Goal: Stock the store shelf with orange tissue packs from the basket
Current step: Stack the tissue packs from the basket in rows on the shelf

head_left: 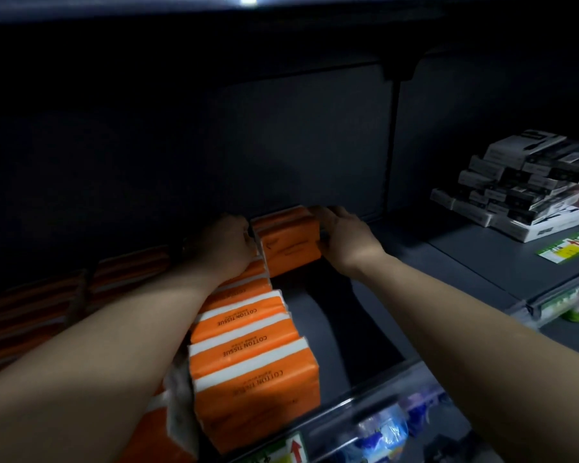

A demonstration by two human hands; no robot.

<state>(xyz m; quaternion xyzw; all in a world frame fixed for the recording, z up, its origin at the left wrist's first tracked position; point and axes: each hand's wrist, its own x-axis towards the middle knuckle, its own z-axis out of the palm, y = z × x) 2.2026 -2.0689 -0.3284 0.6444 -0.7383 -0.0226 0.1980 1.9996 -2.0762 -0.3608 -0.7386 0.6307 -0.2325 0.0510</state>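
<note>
Both my arms reach deep into a dark shelf bay. An orange tissue pack (290, 243) stands near the back, held between my left hand (226, 243) on its left side and my right hand (343, 233) on its right end. In front of it a row of orange and white tissue packs (248, 349) marked COTTON TISSUE runs toward the shelf's front edge. More orange packs (81, 295) lie in shadow at the left. The basket is not in view.
The grey shelf floor (348, 329) lies bare to the right of the row. A stack of black and white boxes (522, 185) sits on the neighbouring shelf at the right. Price labels (569, 248) and blue packets (381, 432) show along the lower front rail.
</note>
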